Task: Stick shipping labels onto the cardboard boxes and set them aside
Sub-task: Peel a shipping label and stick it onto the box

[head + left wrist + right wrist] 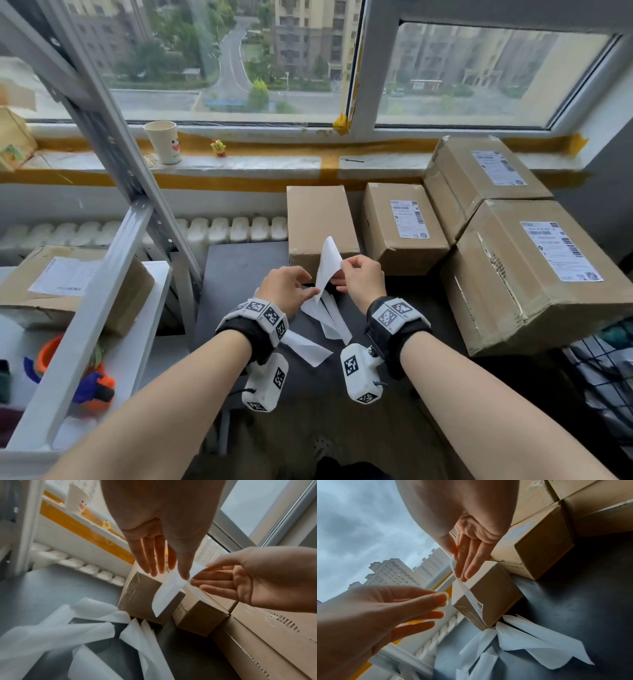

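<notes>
Over the dark table (239,270) both hands hold one white shipping label (328,263), which hangs curled in the air. My left hand (310,290) pinches its lower edge. At its upper right edge, thumb and fingers of my right hand (342,265) pinch it. Just behind the label stands a plain cardboard box (318,219) with no label on top. In the right wrist view the label (471,595) shows print and a code square in front of that box (494,592). The left wrist view shows my left hand (178,573) on the label (169,591).
Three labelled boxes (404,222) (479,171) (548,270) fill the right side. Peeled backing sheets (325,322) lie on the table under my wrists. A metal shelf (113,274) with another box (68,284) stands at left. A paper cup (162,142) sits on the windowsill.
</notes>
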Demonstrator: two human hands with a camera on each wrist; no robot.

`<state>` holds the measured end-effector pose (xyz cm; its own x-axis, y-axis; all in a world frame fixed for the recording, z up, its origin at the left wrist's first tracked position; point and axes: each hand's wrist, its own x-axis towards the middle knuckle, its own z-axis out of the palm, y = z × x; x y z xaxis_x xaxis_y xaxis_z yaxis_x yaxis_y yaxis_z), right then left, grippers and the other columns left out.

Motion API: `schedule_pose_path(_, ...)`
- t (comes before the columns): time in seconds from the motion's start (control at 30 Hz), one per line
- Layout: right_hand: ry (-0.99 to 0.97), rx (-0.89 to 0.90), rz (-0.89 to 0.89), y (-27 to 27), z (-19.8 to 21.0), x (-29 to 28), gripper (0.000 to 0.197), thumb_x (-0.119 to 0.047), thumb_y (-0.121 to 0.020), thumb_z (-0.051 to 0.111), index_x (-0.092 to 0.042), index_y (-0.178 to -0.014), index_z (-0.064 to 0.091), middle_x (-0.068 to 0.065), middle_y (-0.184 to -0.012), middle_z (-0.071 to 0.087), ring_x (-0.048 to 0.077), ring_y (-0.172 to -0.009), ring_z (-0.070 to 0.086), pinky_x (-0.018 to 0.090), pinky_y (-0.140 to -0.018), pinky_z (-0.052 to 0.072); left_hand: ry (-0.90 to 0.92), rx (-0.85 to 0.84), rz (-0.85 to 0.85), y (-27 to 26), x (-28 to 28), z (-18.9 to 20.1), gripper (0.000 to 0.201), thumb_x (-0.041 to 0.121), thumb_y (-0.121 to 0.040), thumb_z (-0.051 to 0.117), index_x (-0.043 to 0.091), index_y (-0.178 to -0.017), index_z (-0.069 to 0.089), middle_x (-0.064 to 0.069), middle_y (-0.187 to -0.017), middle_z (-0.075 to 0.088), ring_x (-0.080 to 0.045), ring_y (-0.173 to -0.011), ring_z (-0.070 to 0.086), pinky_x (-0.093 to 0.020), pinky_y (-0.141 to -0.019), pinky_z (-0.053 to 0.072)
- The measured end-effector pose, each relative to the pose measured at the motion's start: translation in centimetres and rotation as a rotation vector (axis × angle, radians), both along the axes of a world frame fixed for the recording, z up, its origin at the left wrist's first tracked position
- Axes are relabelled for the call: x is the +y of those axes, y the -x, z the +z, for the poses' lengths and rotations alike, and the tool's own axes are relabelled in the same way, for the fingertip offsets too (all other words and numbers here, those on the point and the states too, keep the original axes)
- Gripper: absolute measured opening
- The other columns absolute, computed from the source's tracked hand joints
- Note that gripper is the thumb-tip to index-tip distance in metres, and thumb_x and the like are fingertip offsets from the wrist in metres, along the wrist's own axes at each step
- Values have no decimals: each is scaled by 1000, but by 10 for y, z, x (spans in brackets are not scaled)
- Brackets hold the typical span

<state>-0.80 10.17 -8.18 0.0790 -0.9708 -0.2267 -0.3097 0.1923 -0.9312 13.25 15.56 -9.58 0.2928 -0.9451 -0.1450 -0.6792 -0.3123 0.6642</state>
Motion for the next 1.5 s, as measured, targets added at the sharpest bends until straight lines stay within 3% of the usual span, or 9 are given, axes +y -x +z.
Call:
schedule_pose_path(0.2,-32,-92,61,-13,16,2,20,-14,-92,51,-18,-74,59,21,-101,67,32,-87,69,34,-63,59,81,-95,-54,2,-4,16,23,34,-76,73,21,-94,69,2,-93,71,-16,-89,66,-34,-81,54)
schedule_pose_path(0.3,-40,-145,60,-14,22,5,21,-12,-93,50,-15,-74,58,14,-90,65,26,-76,68,30,-57,57,112,-96,-43,2,-3,21,20,33,-77,72,20,-92,69,2,-92,72,-17,-87,67,-34,-80,54)
schedule_pose_path(0.53,-51,-181,80,-14,23,15,22,-14,-92,53,-13,-72,62,17,-88,67,36,-87,68,43,-77,58,167,-71,-53,2,3,20,10,25,-81,68,20,-89,70,4,-92,72,-13,-84,67,-33,-81,55)
schedule_pose_path(0.7,-88,-239,124,-9,25,25,23,-23,-94,54,-6,-85,66,9,-83,66,21,-73,64,34,-71,55,222,-27,-36,2,8,17,5,20,-82,65,20,-84,70,2,-84,73,-13,-77,68,-34,-78,56)
schedule_pose_path(0.9,-114,-290,177,-12,19,26,30,-33,-92,57,-6,-99,68,5,-91,68,20,-82,65,31,-72,55,242,3,57,-5,5,18,10,16,-81,63,17,-85,71,-1,-85,74,-18,-77,69,-33,-78,55)
schedule_pose_path(1.0,-8,-225,112,-11,11,14,17,-22,-89,63,-6,-92,69,12,-92,71,26,-85,68,36,-75,57,239,13,102,-10,-3,25,7,13,-83,61,14,-85,68,-1,-84,71,-17,-74,65,-28,-76,54)
schedule_pose_path(1.13,94,-58,34,-9,0,-16,10,-23,-82,71,-25,-76,64,6,-90,72,24,-87,69,44,-81,57,219,88,120,-17,-23,32,6,11,-87,59,9,-90,63,-2,-83,63,-16,-77,60,-24,-72,50)
schedule_pose_path(1.33,99,15,80,-10,-2,-57,16,-22,-81,73,-24,-74,59,1,-85,67,21,-84,66,42,-82,56,206,191,137,-25,-60,33,11,17,-90,59,8,-96,59,-5,-88,63,-19,-82,62,-33,-77,55)
schedule_pose_path(1.5,61,-9,122,-16,-8,-94,12,-15,-81,72,-20,-74,63,8,-90,69,24,-86,68,40,-81,58,176,228,189,-30,-95,29,24,7,-85,63,9,-107,54,-3,-87,62,-20,-86,62,-34,-79,55)
